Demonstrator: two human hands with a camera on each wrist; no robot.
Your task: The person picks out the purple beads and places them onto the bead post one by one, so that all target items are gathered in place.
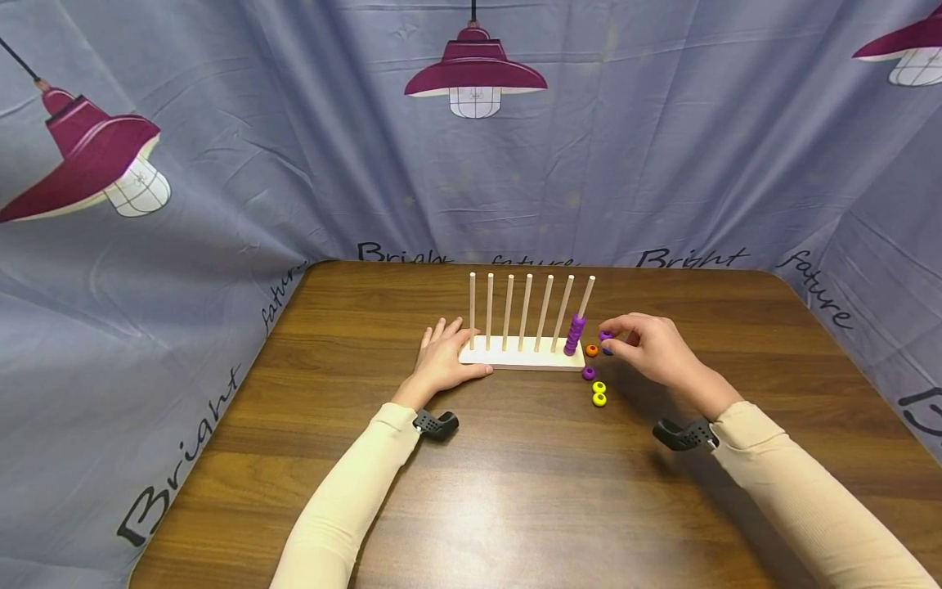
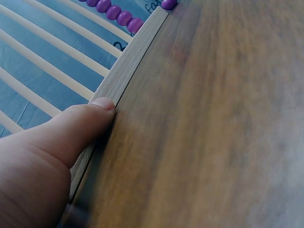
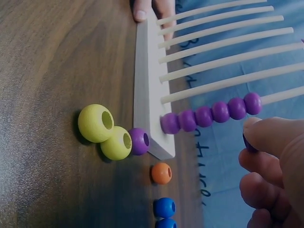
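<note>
A wooden peg rack (image 1: 522,358) stands on the table, with several upright rods along its pale base. Purple beads (image 1: 574,335) are stacked on its rightmost rod. My left hand (image 1: 444,360) holds the left end of the base, thumb (image 2: 102,107) along the front edge and fingers behind. Just right of the stack, my right hand (image 1: 648,348) pinches a purple bead (image 1: 605,334) between thumb and fingertips. In the right wrist view most of that bead (image 3: 248,144) is hidden by the thumb, close to the top of the stack.
Loose beads lie by the rack's right end: an orange bead (image 3: 162,173), a purple bead (image 3: 139,141), two yellow beads (image 1: 599,393) and blue beads (image 3: 165,207). The brown table (image 1: 515,474) extends around them, with a printed curtain (image 1: 603,164) behind.
</note>
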